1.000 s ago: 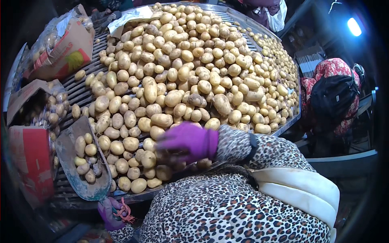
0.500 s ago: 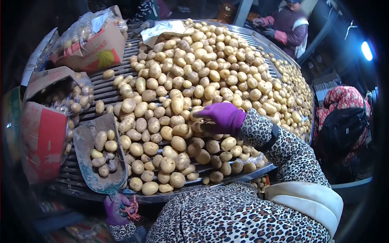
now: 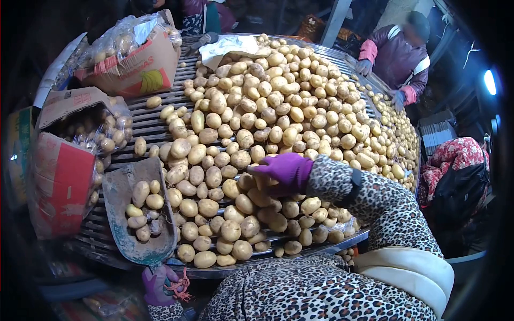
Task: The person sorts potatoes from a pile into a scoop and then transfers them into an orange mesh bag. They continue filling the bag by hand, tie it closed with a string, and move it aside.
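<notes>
My left hand [image 3: 158,286], in a purple glove, is wrapped round the handle of a worn scoop [image 3: 124,230], with pink cord beside the fingers. Several potatoes [image 3: 155,201] lie in the scoop, which rests on the slatted table's left part. Over the middle of the large potato pile [image 3: 278,101] is my right hand [image 3: 282,172], also purple-gloved. Its fingers point left and reach down among the potatoes; a potato seems to be at the fingertips, but blur and shadow hide the grip.
Cardboard boxes [image 3: 59,182] with bagged potatoes line the left side of the slatted table [image 3: 143,120]. White paper [image 3: 227,47] lies at the pile's far edge. A co-worker [image 3: 399,53] stands at the back right, another person [image 3: 455,171] at the right.
My right hand has moved slightly left and lower over the pile. The whole view has shifted a little. The co-worker at the back right has spread their hands apart over the table.
</notes>
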Available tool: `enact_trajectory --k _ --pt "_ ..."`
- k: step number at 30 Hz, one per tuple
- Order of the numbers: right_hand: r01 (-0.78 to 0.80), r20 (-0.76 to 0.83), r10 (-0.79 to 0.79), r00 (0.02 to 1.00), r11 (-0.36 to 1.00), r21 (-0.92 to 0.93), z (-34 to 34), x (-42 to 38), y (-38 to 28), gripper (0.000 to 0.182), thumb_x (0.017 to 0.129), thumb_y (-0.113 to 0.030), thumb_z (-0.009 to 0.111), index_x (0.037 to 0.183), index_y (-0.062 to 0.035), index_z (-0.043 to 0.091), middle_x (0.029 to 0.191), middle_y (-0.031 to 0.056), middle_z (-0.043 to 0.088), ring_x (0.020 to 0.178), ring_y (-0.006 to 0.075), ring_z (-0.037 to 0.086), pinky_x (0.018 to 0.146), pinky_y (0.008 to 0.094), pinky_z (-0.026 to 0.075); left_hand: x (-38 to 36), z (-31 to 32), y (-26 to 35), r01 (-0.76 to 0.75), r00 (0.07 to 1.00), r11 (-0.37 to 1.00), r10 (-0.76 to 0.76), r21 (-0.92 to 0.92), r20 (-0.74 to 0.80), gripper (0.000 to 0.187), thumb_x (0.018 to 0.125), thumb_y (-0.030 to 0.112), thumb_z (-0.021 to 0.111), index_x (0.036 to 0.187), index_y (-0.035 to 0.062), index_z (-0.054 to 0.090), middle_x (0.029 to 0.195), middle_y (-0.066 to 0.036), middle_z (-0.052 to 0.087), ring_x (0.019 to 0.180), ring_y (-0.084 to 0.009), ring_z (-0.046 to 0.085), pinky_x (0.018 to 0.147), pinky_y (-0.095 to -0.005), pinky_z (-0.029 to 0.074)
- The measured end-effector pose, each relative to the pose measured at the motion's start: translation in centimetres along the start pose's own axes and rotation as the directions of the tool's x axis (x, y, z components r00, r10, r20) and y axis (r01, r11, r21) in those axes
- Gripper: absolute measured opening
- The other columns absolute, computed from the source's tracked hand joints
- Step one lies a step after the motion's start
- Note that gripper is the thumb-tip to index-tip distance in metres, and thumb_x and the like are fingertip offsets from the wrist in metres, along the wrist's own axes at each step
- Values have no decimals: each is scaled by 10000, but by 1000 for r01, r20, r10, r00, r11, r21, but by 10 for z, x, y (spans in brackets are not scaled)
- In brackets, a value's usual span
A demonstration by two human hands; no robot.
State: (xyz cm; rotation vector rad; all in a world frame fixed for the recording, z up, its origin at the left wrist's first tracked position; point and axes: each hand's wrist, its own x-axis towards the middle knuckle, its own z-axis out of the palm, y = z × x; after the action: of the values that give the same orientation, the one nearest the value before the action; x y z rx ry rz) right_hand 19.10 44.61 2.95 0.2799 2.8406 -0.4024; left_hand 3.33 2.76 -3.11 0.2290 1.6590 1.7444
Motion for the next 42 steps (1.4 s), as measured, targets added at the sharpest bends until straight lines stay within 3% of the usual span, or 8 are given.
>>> enact_trajectory --k 9,20,28,30,32,34,38,42 --pt "-238 -171 179 969 864 -444 -6 55 46 332 810 -315 600 1111 -177 580 978 113 644 922 274 631 759 449 469 -4 13 18 95 995 995 -95 -31 -1 318 882 275 553 750 -11 511 609 -111 535 470 -202 555 443 -316 494" --pt "-314 -160 270 949 834 -454 19 105 65 227 899 -277 457 960 -168 647 769 77 664 747 281 660 606 447 477 -7 16 20 76 997 996 -76 -54 0 331 880 290 566 761 -17 532 655 -125 559 502 -221 581 478 -327 507" --pt "-218 -283 143 948 942 -255 -16 63 51 214 822 -277 529 953 -160 652 864 98 677 843 290 659 688 429 514 -9 22 34 78 997 996 -79 -47 -12 297 880 256 550 784 -25 533 658 -125 560 516 -230 587 489 -340 514" --pt "12 -392 116 913 951 310 -15 58 53 246 797 -165 624 1032 -92 622 893 85 663 790 243 657 631 359 524 -9 20 34 55 998 998 -55 -4 9 312 876 271 550 778 -24 534 658 -121 560 516 -228 585 488 -337 511" --pt "313 -411 214 886 377 872 -6 54 56 312 781 -97 674 1081 -49 600 926 74 652 771 206 650 606 316 526 -8 17 30 54 999 998 -54 23 6 326 872 287 552 774 -23 536 656 -118 560 517 -224 585 486 -333 508" --pt "183 -167 160 973 -86 979 -31 41 39 507 810 -87 675 1271 -44 470 1020 100 632 829 173 645 627 270 524 -6 10 23 68 998 997 -67 41 -17 340 868 304 556 773 -22 539 653 -117 562 519 -219 586 484 -328 505" --pt "280 -269 95 959 -485 828 -31 34 5 490 942 -281 511 1388 -147 361 1161 109 558 960 221 615 689 308 494 -3 5 15 40 999 999 -40 -5 -7 343 867 311 564 777 -19 544 643 -112 568 517 -210 584 482 -320 499" --pt "206 -242 0 970 -523 827 -34 56 -25 462 945 -307 526 1351 -133 393 1151 141 533 947 251 615 687 299 494 -5 9 22 38 999 999 -38 10 -10 332 868 307 563 776 -12 547 645 -106 572 517 -206 582 477 -316 491"
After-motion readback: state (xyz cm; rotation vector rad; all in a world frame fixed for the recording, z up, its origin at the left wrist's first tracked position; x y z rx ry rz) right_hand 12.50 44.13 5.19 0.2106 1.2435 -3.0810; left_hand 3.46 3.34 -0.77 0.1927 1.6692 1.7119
